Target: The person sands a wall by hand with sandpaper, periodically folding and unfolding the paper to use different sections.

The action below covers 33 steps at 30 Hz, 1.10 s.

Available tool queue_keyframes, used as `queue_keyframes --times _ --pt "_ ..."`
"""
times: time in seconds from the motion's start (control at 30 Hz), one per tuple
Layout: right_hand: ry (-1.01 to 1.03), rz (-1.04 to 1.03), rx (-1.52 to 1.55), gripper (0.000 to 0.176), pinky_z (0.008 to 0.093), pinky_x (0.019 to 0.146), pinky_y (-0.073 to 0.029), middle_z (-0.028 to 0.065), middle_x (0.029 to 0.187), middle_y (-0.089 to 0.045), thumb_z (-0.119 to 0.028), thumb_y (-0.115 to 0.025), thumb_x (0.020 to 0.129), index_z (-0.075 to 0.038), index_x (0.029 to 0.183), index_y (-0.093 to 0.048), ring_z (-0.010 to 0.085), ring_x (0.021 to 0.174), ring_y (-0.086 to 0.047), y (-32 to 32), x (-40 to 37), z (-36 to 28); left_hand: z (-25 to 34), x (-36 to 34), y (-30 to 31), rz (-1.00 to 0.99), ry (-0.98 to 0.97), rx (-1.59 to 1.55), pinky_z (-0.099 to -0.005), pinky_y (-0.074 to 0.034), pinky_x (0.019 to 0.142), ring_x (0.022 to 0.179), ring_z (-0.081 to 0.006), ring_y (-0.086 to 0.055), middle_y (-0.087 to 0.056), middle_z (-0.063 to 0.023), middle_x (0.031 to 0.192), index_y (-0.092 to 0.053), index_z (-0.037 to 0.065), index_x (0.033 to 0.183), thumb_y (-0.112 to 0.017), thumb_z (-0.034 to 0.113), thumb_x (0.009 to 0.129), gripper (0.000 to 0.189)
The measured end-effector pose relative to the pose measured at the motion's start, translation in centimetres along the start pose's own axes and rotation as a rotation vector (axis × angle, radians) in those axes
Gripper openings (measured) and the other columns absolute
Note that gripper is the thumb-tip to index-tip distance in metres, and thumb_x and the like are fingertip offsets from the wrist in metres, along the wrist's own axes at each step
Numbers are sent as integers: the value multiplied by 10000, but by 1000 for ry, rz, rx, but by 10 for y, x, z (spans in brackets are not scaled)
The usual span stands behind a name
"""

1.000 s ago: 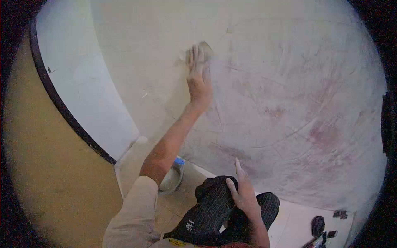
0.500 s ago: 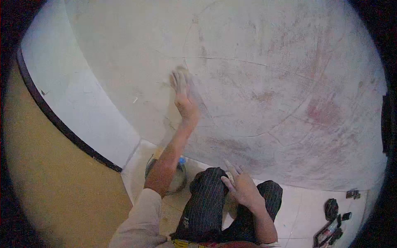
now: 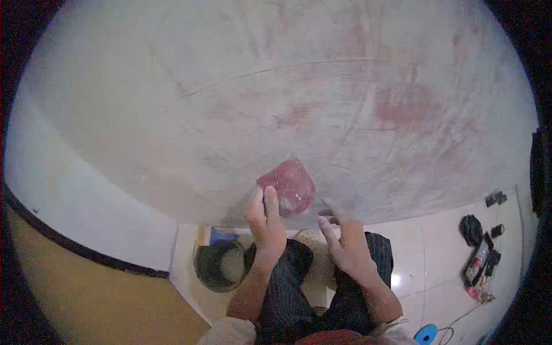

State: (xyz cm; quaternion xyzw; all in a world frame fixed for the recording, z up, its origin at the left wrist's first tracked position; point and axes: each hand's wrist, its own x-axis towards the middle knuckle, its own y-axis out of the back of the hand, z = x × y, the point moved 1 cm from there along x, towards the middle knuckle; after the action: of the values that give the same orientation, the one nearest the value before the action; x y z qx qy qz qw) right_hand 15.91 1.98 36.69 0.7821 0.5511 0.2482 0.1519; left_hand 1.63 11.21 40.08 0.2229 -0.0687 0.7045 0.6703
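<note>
A worn reddish sheet that looks like sandpaper point(image 3: 290, 183), with pale dust on it, is pinched between thumb and fingers of my left hand point(image 3: 267, 221). Its rough face is turned up towards me, in front of the wall point(image 3: 230, 132). To its right, my right hand point(image 3: 348, 244) hangs above my knee with thumb and fingers apart and nothing visible in it. Both hands carry whitish dust. Greyish-white and scuffed, the wall shows reddish patches and a long curved line.
A dark bucket point(image 3: 221, 265) stands on the floor left of my knees, with a blue item point(image 3: 223, 236) behind it. On the tiled floor point(image 3: 408, 259) at right lie a dark tray point(image 3: 478, 261) of small items, a black bundle point(image 3: 470, 230) and a blue disc point(image 3: 425, 334).
My left hand has come down off the wall and turned over, bringing the sandpaper into view. My right hand stays near my knee. The view has shifted to the right.
</note>
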Motion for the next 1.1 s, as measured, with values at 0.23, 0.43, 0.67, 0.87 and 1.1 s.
queue_keyframes --times 0.23,0.43,0.67,0.87,1.1 --pt "-160 192 591 356 297 798 -466 109 943 -668 -232 -445 1003 -15 1275 -522 156 806 -585 34 -6 0 -28 -22 3 -36 143 32 -342 -416 842 883 -194 -524 -595 -107 925 -571 -36 1060 -409 400 1025 467" --pt "-12 341 903 422 310 756 -460 121 938 -655 -287 -396 1021 48 1250 -508 153 780 -577 38 -5 23 -36 -22 3 -116 124 43 -366 -413 787 839 -201 -502 -591 -102 907 -565 -38 988 -424 345 1030 411" --pt "-317 193 751 431 283 719 -453 122 883 -614 -302 -378 1023 27 1289 -458 135 759 -552 53 -13 16 -9 -32 -13 -138 12 33 -368 -427 804 869 -200 -526 -606 -126 921 -582 -68 1075 -450 317 1024 410" --pt "-264 247 687 420 286 767 -449 111 907 -609 -267 -406 1012 42 1293 -455 148 770 -552 54 -12 16 -5 -31 -13 -143 14 87 -296 -428 736 810 -124 -518 -598 -59 856 -580 -26 1022 -404 244 1032 322" --pt "-208 13 400 400 358 821 -481 165 978 -636 -222 -575 942 -1 1265 -497 239 924 -619 37 -3 9 -21 -27 -3 -140 110 22 -318 -424 793 871 -146 -513 -593 -87 920 -565 -46 1068 -429 236 1022 317"
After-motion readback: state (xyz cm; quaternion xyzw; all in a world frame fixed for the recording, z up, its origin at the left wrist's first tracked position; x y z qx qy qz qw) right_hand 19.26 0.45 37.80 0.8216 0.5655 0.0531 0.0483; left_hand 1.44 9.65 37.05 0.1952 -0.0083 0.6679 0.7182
